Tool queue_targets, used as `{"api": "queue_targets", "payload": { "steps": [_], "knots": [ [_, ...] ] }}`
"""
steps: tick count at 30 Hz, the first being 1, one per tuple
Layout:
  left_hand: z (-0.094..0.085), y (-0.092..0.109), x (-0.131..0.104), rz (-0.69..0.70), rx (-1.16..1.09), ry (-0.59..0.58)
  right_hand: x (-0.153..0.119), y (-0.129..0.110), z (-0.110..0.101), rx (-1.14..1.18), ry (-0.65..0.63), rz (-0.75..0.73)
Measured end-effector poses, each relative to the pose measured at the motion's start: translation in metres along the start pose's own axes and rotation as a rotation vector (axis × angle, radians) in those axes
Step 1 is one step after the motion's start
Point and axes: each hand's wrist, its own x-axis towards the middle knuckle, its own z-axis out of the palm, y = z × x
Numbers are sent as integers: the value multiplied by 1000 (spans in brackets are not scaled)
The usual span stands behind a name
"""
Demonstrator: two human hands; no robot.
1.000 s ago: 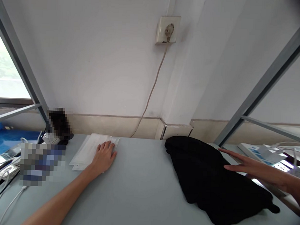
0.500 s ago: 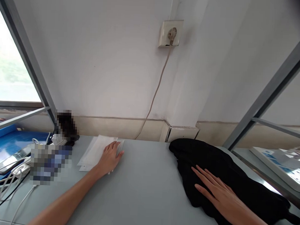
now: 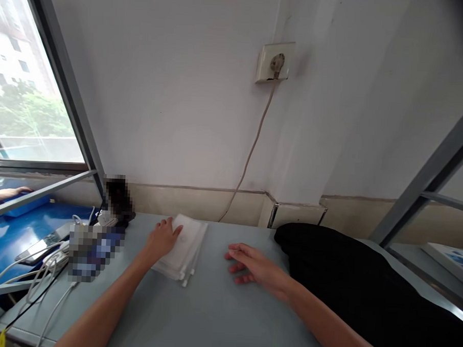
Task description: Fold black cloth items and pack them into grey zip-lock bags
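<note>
My left hand (image 3: 163,241) rests at the left edge of a small stack of translucent plastic zip bags (image 3: 188,238). Its thumb lies over the bags and stands apart from the fingers, which are loosely bent. White zip sliders show at the stack's near corner. To the right of the bags, above the grey tabletop (image 3: 217,316), my right hand (image 3: 256,269) is held with its fingers apart and slightly curled, nothing in them. A heap of black cloth (image 3: 349,286) lies on the right, beside and beyond my right forearm.
White cables (image 3: 53,263), adapters and a pixelated patch (image 3: 97,252) occupy the table's left side. A blue surface (image 3: 29,231) lies past the metal frame, where another person's hand (image 3: 11,193) shows. A cord (image 3: 251,149) hangs from the wall socket (image 3: 275,63).
My right hand has left the black cloth and moved left toward the bags. The bags have turned and now lie more to the right of my left hand. The view has shifted slightly.
</note>
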Motion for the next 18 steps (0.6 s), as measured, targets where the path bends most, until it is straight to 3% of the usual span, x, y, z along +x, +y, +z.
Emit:
{"api": "queue_targets", "payload": {
  "steps": [2,4,7,10,14,18],
  "knots": [
    [3,14,-5,78,-148,-78,8,2,6,118,19,-3],
    [8,28,-13,119,-447,-229,10,3,5,176,17,-31],
    [20,46,-27,46,-835,-386,7,5,0,189,-2,-54],
    [29,57,-36,2,-897,-353,3,10,-2,69,30,-115],
    [35,61,-39,21,-967,-358,2,17,6,-87,25,-333],
    [37,60,-40,20,-1004,-347,1,18,12,-35,28,-401]
  ]
}}
